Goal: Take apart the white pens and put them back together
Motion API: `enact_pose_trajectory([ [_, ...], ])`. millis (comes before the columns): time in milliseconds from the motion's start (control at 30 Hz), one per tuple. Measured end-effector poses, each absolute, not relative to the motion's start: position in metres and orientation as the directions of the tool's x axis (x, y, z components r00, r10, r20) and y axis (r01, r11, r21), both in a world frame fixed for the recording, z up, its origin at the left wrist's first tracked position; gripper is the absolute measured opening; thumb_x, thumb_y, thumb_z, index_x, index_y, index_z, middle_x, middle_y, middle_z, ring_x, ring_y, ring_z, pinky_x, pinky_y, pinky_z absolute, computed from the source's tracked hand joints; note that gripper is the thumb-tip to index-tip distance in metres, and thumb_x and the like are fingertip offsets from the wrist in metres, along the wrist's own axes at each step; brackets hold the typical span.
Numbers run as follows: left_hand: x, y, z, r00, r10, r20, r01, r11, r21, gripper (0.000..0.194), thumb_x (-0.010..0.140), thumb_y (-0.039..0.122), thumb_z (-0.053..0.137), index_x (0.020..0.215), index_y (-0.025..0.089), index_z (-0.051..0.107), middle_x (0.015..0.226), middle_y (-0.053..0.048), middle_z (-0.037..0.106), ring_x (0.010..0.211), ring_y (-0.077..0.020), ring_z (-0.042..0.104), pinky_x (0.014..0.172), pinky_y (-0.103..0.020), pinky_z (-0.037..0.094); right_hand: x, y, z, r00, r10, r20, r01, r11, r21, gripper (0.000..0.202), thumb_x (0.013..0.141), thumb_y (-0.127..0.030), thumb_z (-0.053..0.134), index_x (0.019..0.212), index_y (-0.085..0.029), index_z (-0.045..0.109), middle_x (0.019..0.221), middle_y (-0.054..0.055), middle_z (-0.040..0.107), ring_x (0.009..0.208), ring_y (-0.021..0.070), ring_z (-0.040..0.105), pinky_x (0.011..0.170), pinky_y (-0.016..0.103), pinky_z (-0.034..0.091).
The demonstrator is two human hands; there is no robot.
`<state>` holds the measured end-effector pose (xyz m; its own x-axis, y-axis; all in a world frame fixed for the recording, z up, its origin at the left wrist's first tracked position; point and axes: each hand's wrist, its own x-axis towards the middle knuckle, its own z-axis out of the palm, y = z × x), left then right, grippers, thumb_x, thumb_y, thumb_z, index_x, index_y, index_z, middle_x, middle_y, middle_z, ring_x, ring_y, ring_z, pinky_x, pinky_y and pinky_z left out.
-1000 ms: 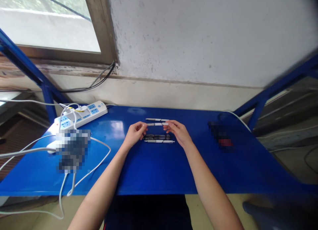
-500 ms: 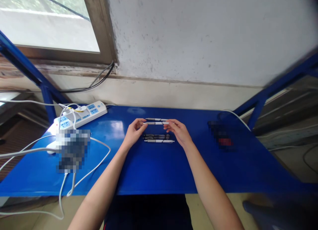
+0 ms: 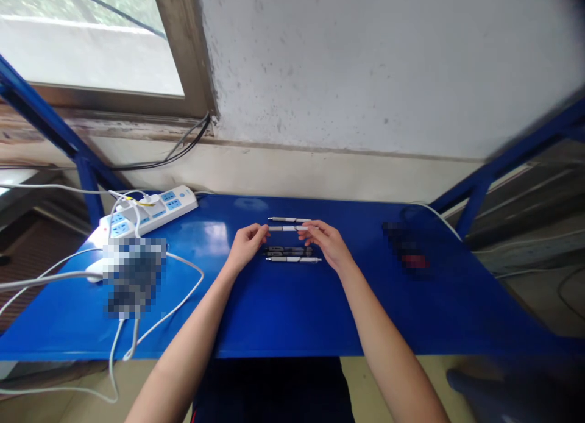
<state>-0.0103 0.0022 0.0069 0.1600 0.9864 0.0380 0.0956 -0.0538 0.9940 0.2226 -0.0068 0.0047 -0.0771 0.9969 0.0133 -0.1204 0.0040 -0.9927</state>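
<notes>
A white and grey pen (image 3: 284,228) lies crosswise between my two hands. My left hand (image 3: 247,243) pinches its left end between thumb and fingers. At the other end, my right hand (image 3: 325,240) has its thumb and fingertips closed on the pen. Just beyond it another white and grey pen (image 3: 286,219) lies on the table, its right end partly hidden by my right fingers. Closer to me are dark pens (image 3: 289,251) side by side, and below them one more white and grey pen (image 3: 293,259), all lying roughly parallel.
The pens are on a blue table (image 3: 287,313). A white power strip (image 3: 178,200) with white cables sits at the left, beside a blurred-out object (image 3: 134,277). Another blurred dark and red object (image 3: 411,255) lies at the right. A wall (image 3: 320,173) stands behind the table.
The held pen has come slightly toward me, away from the pen behind it. My left fingers have drawn closer together at its left end. The other pens stay put.
</notes>
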Motion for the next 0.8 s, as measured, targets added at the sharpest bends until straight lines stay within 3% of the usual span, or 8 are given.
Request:
enact_pose_trajectory([
  [133, -0.0096, 0.0013, 0.0075, 0.180, 0.981, 0.073, 0.050, -0.083, 0.995, 0.038, 0.078, 0.049, 0.064, 0.098, 0.018, 0.064, 0.064, 0.003, 0.054, 0.052, -0.0081, 0.043, 0.047, -0.020, 0.032, 0.2225, -0.0063, 0.0039, -0.048, 0.999, 0.005, -0.107, 0.000, -0.994, 0.031, 0.076, -0.046, 0.070, 0.093, -0.021, 0.070, 0.083, 0.007, 0.073, 0.076, 0.0206, 0.068, 0.062, 0.030, 0.050],
  [300, -0.0109, 0.0015, 0.0053, 0.196, 0.981, 0.009, 0.106, -0.030, 0.994, 0.041, 0.084, 0.054, 0.054, 0.080, 0.015, 0.065, 0.055, 0.003, 0.048, 0.045, -0.0062, 0.035, 0.042, -0.019, 0.025, 0.2216, -0.0063, 0.0040, -0.072, 0.997, 0.010, -0.124, 0.001, -0.992, 0.029, 0.076, -0.044, 0.070, 0.094, -0.021, 0.070, 0.084, 0.007, 0.073, 0.077, 0.0207, 0.068, 0.063, 0.030, 0.050],
  [433, -0.0108, 0.0019, 0.0046, 0.191, 0.980, 0.056, 0.025, -0.062, 0.998, 0.038, 0.081, 0.050, 0.061, 0.100, 0.018, 0.063, 0.057, 0.005, 0.048, 0.046, -0.0065, 0.038, 0.043, -0.019, 0.028, 0.2218, -0.0065, 0.0038, -0.071, 0.997, 0.017, -0.122, 0.008, -0.993, 0.028, 0.077, -0.044, 0.070, 0.094, -0.021, 0.070, 0.084, 0.007, 0.073, 0.077, 0.0208, 0.069, 0.062, 0.030, 0.050],
  [633, -0.0120, 0.0031, 0.0033, 0.203, 0.979, 0.030, 0.072, -0.046, 0.996, 0.040, 0.084, 0.054, 0.054, 0.076, 0.015, 0.062, 0.054, 0.003, 0.047, 0.044, -0.0059, 0.035, 0.042, -0.019, 0.024, 0.2226, -0.0063, 0.0038, -0.083, 0.996, 0.026, -0.127, 0.016, -0.992, 0.028, 0.078, -0.044, 0.069, 0.095, -0.022, 0.070, 0.087, 0.008, 0.073, 0.079, 0.0216, 0.069, 0.063, 0.031, 0.050],
  [800, -0.0126, 0.0041, 0.0028, 0.242, 0.970, 0.029, 0.000, -0.030, 1.000, 0.036, 0.083, 0.051, 0.058, 0.077, 0.015, 0.062, 0.057, 0.003, 0.049, 0.045, -0.0055, 0.037, 0.042, -0.019, 0.024, 0.2226, -0.0056, 0.0028, -0.054, 0.998, 0.023, -0.120, 0.016, -0.993, 0.029, 0.077, -0.044, 0.070, 0.094, -0.021, 0.070, 0.086, 0.008, 0.073, 0.078, 0.0213, 0.069, 0.063, 0.031, 0.050],
])
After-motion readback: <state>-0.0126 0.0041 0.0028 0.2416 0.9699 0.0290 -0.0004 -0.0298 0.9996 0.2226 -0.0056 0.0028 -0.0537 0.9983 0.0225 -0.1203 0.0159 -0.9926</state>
